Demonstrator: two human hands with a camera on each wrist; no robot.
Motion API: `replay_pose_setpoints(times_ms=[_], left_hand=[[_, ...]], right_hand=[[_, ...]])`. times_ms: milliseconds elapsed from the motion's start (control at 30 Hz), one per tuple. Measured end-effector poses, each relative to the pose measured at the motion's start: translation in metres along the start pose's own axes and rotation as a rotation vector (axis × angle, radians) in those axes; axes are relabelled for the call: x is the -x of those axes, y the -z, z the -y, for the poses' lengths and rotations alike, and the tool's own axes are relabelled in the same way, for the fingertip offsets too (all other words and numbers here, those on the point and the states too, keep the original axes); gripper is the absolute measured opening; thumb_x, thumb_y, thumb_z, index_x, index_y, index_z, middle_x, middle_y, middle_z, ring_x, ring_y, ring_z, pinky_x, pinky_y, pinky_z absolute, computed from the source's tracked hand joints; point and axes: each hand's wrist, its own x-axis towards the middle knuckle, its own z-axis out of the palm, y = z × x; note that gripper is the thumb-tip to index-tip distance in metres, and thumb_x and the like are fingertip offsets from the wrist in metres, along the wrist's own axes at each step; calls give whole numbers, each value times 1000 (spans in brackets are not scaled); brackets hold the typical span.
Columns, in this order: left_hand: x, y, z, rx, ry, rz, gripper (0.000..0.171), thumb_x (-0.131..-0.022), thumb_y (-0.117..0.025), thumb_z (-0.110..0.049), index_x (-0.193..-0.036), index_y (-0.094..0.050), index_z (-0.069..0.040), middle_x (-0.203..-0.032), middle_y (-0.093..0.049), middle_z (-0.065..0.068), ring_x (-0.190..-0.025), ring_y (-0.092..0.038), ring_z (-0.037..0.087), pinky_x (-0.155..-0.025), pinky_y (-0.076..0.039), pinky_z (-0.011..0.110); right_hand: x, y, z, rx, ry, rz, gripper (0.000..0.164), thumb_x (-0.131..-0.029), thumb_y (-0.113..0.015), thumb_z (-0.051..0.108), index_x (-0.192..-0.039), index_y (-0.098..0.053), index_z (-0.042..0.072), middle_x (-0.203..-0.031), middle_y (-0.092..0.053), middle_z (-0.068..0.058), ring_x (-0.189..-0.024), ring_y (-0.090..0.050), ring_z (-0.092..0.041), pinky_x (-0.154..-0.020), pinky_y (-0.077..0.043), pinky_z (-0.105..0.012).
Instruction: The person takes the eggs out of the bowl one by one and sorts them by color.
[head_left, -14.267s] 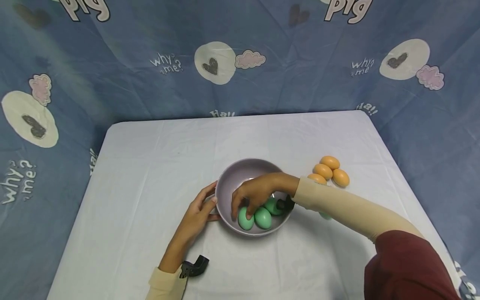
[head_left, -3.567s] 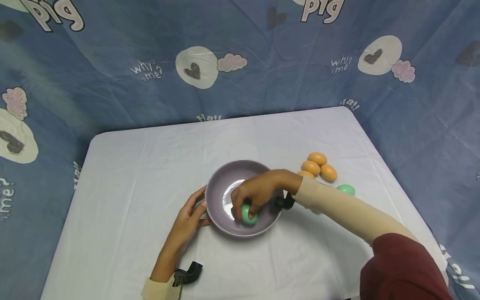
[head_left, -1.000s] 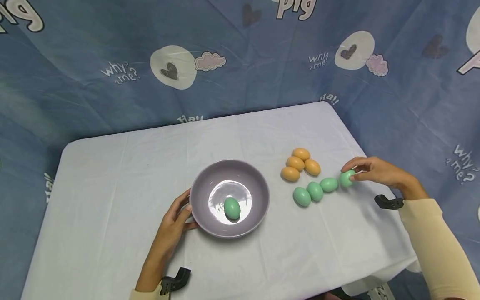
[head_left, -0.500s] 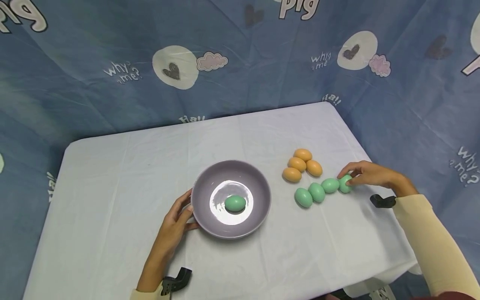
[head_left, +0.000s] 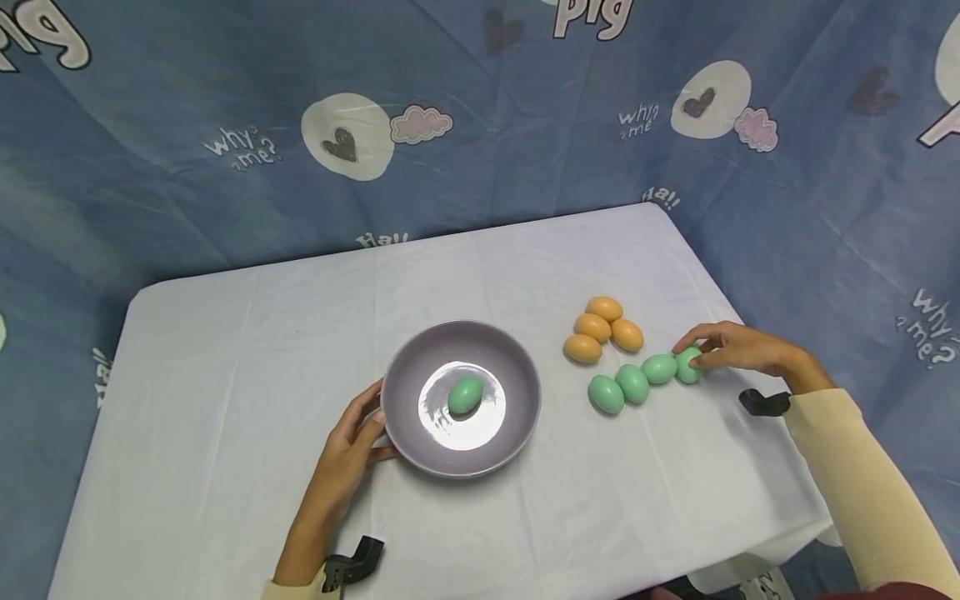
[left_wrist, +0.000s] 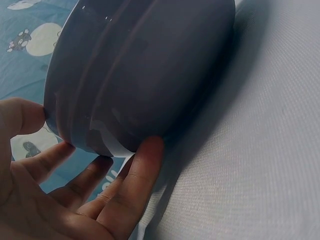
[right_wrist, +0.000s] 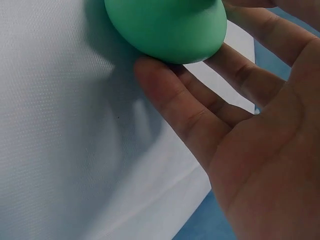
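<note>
My left hand (head_left: 341, 458) holds the left side of a mauve bowl (head_left: 517, 417); in the left wrist view the thumb meets the rim and the fingers touch the outer wall (left_wrist: 145, 75). Inside the bowl lies one green egg (head_left: 465, 395). My right hand (head_left: 738, 348) pinches another green egg (head_left: 687, 365) between thumb and fingers at the right end of a short row. The row's other green eggs (head_left: 633, 383) lie on the table to its left. In the right wrist view the pinched egg (right_wrist: 165, 30) is partly out of frame.
Several orange eggs (head_left: 592, 327) sit in a cluster behind the green row, right of the bowl. A white cloth covers the table (head_left: 262, 375). Blue printed fabric (head_left: 510, 150) hangs behind and along the sides.
Green eggs have gone from the bowl to the table row. Over the last second my right hand brought its egg leftward against the row. The bowl's egg has rocked; my left hand stayed put.
</note>
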Motion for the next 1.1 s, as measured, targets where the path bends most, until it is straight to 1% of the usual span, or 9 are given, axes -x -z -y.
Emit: replay_pose_setpoints(times_ms=[133,267,500,733,800,900,1000,1033,1100], left_hand=[[0,0,0,-7,-1,-8,51,-107,-48,-28,-155,-35,-19,-156,-38,12,-115,-60,2,-81,-63,34],[0,0,1,-1,-5,-5,51,-107,-48,-27,-156,-35,-19,-156,-38,12,-115,-60,2,-81,-63,34],[0,1,2,7,-7,7,52,-107,-48,-27,-156,-34,-19,-156,-37,13,-114,-60,2,-82,-62,34],[-1,1,3,15,-12,10,51,-107,-48,-27,-156,-34,-19,-156,-37,13,-115,-61,3,-82,-62,34],[-1,1,3,16,-16,10,51,-107,-48,-27,-156,-34,-19,-156,-37,13,-115,-61,4,-82,-63,34],[-1,1,3,19,-18,10,51,-107,-48,-26,-156,-35,-20,-156,-37,13,-115,-61,4,-81,-63,34],[-1,1,2,19,-21,11,51,-107,-48,-26,-155,-35,-19,-156,-37,13,-114,-61,4,-81,-63,35],[-1,1,2,18,-21,12,50,-107,-48,-25,-156,-35,-19,-156,-37,13,-114,-61,4,-81,-63,35],[-1,1,2,15,-21,11,51,-107,-48,-25,-156,-35,-19,-156,-37,13,-113,-62,3,-81,-63,35]], right_hand=[[0,0,-1,10,3,-7,36,-93,-70,19,-128,-65,10,-123,-62,-15,-101,-53,-22,-84,-49,-36],[0,-1,-1,25,17,-20,34,-94,-69,19,-127,-66,11,-128,-62,-13,-105,-53,-22,-85,-49,-32],[0,-2,-3,24,24,-32,35,-95,-68,21,-128,-66,12,-129,-63,-12,-107,-54,-20,-86,-49,-29],[2,0,-1,44,32,-93,35,-95,-69,24,-128,-66,11,-127,-64,-12,-104,-56,-16,-84,-49,-27],[2,1,0,66,39,-118,35,-96,-68,25,-128,-66,11,-128,-64,-12,-105,-56,-14,-86,-47,-28],[4,2,4,92,43,-152,36,-96,-68,27,-129,-65,11,-129,-65,-11,-109,-56,-13,-92,-44,-34],[4,3,8,109,41,-163,38,-97,-67,29,-131,-64,12,-132,-65,-12,-114,-55,-13,-95,-43,-38],[5,3,9,116,42,-162,39,-97,-67,29,-132,-63,12,-133,-64,-13,-114,-55,-11,-95,-43,-38],[5,3,13,135,49,-164,40,-98,-66,28,-133,-63,12,-136,-62,-13,-116,-55,-11,-95,-46,-33]])
